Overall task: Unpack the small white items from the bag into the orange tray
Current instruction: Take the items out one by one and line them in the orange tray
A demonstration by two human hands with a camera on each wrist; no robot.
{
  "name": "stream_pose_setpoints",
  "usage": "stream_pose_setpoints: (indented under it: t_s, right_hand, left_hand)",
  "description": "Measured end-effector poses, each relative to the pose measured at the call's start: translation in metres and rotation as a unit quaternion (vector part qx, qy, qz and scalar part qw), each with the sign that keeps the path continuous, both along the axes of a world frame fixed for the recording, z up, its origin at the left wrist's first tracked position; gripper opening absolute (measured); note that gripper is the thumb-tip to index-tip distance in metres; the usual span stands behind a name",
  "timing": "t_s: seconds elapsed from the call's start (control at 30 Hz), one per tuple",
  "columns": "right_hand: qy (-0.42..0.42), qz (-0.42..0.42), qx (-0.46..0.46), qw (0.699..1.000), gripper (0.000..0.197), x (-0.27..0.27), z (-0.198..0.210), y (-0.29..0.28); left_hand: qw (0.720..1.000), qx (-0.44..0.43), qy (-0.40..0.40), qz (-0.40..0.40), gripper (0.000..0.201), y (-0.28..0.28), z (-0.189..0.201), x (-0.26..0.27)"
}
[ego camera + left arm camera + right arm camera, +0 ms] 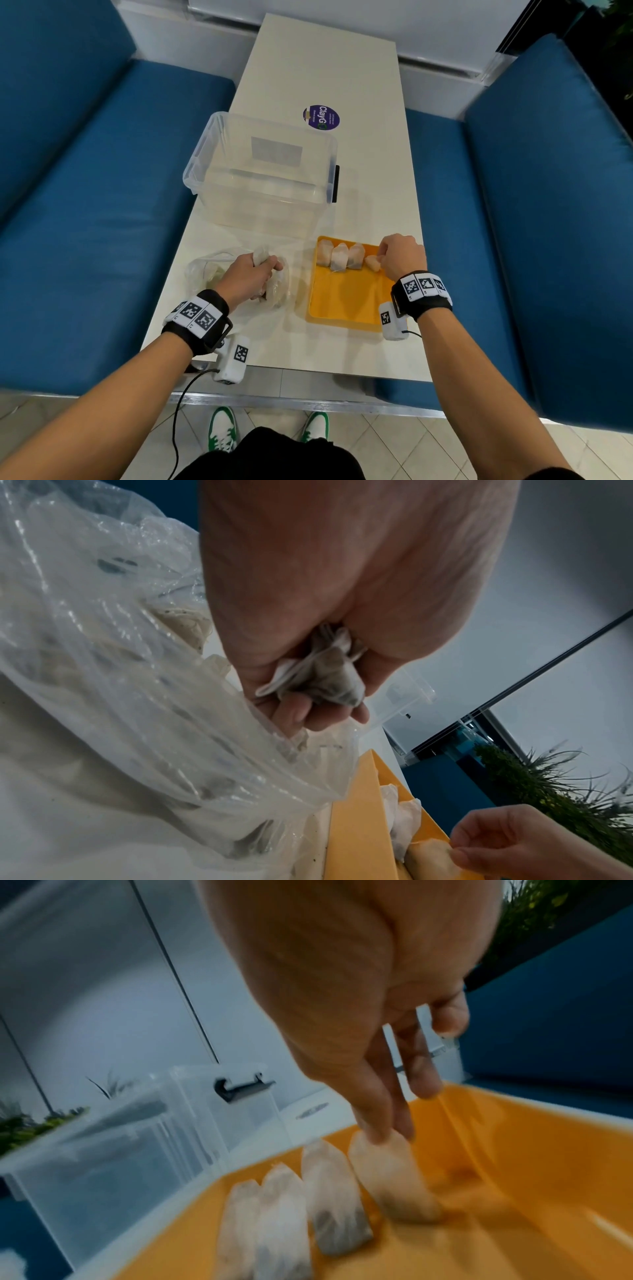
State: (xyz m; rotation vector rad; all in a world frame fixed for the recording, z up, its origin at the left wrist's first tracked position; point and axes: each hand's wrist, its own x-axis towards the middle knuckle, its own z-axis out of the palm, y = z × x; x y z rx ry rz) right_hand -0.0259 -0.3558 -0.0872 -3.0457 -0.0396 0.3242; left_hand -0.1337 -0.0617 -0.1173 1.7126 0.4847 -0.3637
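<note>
An orange tray [346, 301] [356, 821] [514, 1164] lies on the white table. Three white tea bags [339, 257] [329, 1194] stand in a row at its far end. My right hand [400, 258] [383, 1131] pinches the top of a fourth tea bag [372, 263] [390, 1175] [428, 859] set beside them. Left of the tray lies a clear plastic bag [219, 274] [137, 696] with more tea bags inside. My left hand [255, 275] [308, 696] grips a crumpled tea bag [325, 680] [259, 257] at the bag's mouth.
A clear plastic storage box [263, 171] [113, 1137] with a black latch stands behind the bag and tray. A round purple sticker [321, 117] is on the table beyond it. Blue benches [85, 205] flank the narrow table on both sides.
</note>
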Motion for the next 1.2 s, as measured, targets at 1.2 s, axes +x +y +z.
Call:
stream_pose_setpoints:
  t_s: [1.2]
  right_hand:
    - [-0.043, -0.049, 0.063, 0.996, 0.015, 0.001, -0.012, 0.008]
  left_hand:
    - [0.999, -0.032, 0.021, -0.017, 0.017, -0.003, 0.010, 0.003]
